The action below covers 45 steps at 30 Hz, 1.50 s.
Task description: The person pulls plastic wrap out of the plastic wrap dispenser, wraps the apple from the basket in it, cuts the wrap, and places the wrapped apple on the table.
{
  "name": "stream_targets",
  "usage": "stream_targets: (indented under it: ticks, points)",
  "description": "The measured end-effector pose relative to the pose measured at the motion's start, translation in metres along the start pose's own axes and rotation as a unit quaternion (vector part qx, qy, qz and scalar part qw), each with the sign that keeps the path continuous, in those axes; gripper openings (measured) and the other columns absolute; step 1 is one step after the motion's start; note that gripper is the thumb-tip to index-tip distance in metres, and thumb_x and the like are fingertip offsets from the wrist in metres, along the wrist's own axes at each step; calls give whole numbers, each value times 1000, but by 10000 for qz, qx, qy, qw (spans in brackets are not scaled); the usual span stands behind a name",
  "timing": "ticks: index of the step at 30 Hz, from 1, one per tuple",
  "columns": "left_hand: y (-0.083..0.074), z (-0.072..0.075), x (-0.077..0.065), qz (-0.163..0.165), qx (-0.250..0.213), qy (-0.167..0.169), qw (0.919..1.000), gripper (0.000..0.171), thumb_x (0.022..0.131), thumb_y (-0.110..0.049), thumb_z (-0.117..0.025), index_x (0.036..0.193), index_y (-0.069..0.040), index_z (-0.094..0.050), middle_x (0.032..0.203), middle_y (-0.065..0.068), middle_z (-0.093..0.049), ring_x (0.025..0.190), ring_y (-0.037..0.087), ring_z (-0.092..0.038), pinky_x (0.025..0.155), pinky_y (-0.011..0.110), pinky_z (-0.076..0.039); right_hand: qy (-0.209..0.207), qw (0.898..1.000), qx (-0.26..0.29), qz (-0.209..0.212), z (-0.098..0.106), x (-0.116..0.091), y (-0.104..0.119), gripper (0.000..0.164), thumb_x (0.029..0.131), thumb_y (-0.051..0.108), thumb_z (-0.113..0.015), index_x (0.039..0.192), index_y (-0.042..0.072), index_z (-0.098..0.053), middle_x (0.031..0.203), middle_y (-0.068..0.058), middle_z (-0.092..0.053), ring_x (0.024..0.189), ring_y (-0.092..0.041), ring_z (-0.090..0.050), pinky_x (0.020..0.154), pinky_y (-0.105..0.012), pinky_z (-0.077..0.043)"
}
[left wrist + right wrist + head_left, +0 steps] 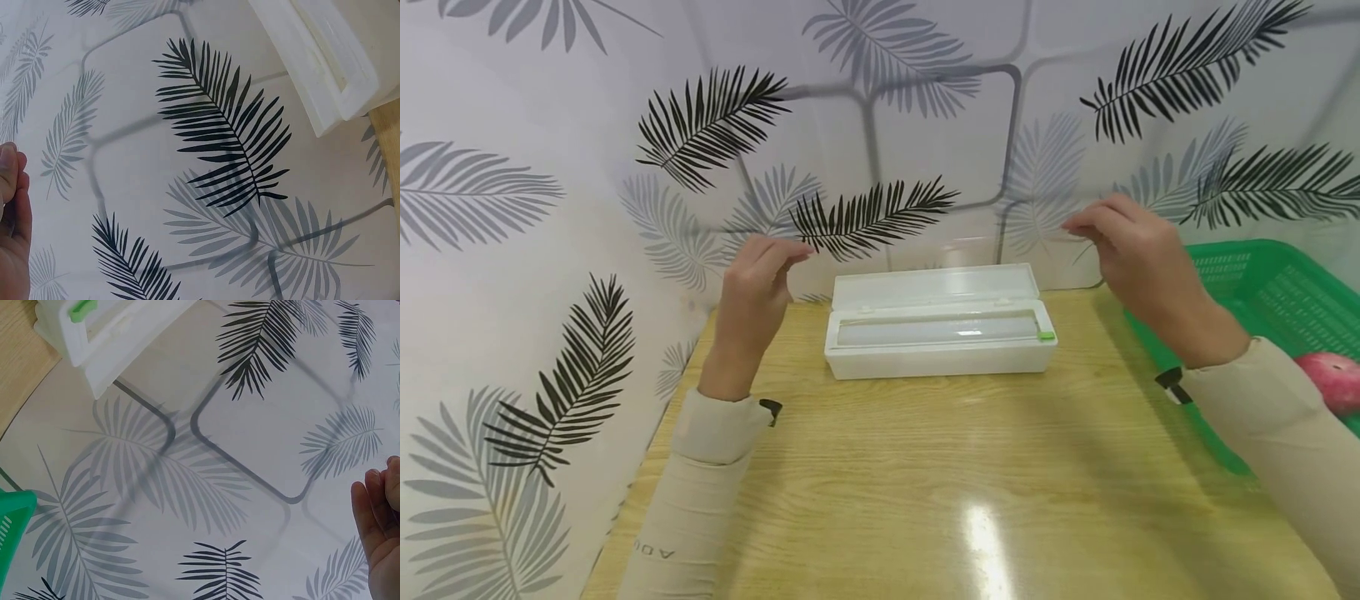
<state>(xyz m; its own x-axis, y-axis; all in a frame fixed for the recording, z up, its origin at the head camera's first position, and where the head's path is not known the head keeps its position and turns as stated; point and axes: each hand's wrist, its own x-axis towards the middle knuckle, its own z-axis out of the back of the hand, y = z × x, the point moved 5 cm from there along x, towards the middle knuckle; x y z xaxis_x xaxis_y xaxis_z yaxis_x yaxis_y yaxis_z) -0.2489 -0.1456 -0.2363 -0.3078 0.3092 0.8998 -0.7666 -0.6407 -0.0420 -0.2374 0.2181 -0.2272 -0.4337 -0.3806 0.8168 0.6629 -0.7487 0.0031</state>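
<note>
"Starting at the near edge, what did you see?"

"Wood-grain tabletop, streaked with glare. On the right stood a green basket with a reddish round thing in it."

"And farther back?"

"A long white dispenser box, its lid raised on the far side, a roll inside and a green tab at the right end."

"What about the hands?"

"The left hand and right hand were raised well apart, higher than the box and beyond its two ends, thumb and fingertips narrowed to a pinch. They seemed to grip clear film, though it barely showed and I couldn't trace its edges. Farthest off was the leaf-patterned wall covering."

"Which step was that, would you say?"

"Holding the film spread out, I judged; whether it was already cut, I couldn't tell."

"And what did the next move call for?"

"Even tension, I thought, and both pinches level, so the film wouldn't fold onto itself."
</note>
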Motion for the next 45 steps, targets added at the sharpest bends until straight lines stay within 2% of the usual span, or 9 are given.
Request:
stream_targets:
  ticks: [9,20,25,30,35,40,42,45]
  points:
    - [-8,10,8,-25,-18,-70,10000,16,88,-3,-51,87,-2,-67,80,9,-60,77,20,-53,71,24,-44,-139,9999,11,0,14,5,8,11,83,1,-58,90,0,-66,84,-9,-59,78,-20,-57,69,-27,-47]
    - [-22,28,13,-179,-33,-224,9996,14,86,0,-53,87,-2,-67,82,8,-62,77,21,-53,71,24,-43,-202,9996,-12,212,33,7,21,10,82,1,-59,88,0,-66,83,-10,-60,77,-22,-58,71,-23,-46]
    - [-27,35,14,-264,-15,-245,9994,21,86,8,-49,88,-1,-67,83,8,-63,77,22,-53,70,25,-43,-323,9989,47,332,43,5,29,9,78,-3,-63,86,-1,-67,81,-10,-61,75,-21,-59,74,-16,-44]
    - [-36,43,16,-308,18,-225,9993,19,87,5,-49,88,-1,-67,82,9,-63,76,22,-53,70,25,-43,-519,9977,101,421,54,3,40,11,74,-7,-64,84,-2,-68,79,-11,-61,73,-22,-59,74,-14,-43]
    - [-47,52,18,-314,39,-238,9992,23,87,7,-46,89,-2,-68,82,9,-63,77,23,-52,71,26,-43,-563,9977,-67,383,63,2,50,11,77,-7,-61,84,-2,-68,80,-11,-62,73,-24,-60,70,-22,-45]
    - [-57,60,19,-318,-48,-407,9987,26,86,10,-45,86,-1,-68,79,9,-62,74,22,-51,67,26,-42,-518,9979,-207,339,74,0,58,11,80,-4,-59,85,-1,-68,81,-11,-63,73,-24,-60,68,-21,-44]
    - [-63,64,18,-330,-88,-468,9983,27,85,12,-45,85,-1,-68,78,9,-62,73,22,-52,67,26,-42,-606,9975,-132,334,77,-2,61,12,83,0,-56,84,0,-69,80,-11,-63,71,-24,-59,70,-16,-42]
    - [-71,71,16,-348,-113,-504,9981,28,84,14,-44,84,-1,-68,78,8,-63,73,23,-53,67,27,-43,-815,9959,-28,380,83,-5,68,22,89,11,-51,82,0,-69,77,-11,-63,67,-26,-58,64,-20,-40]
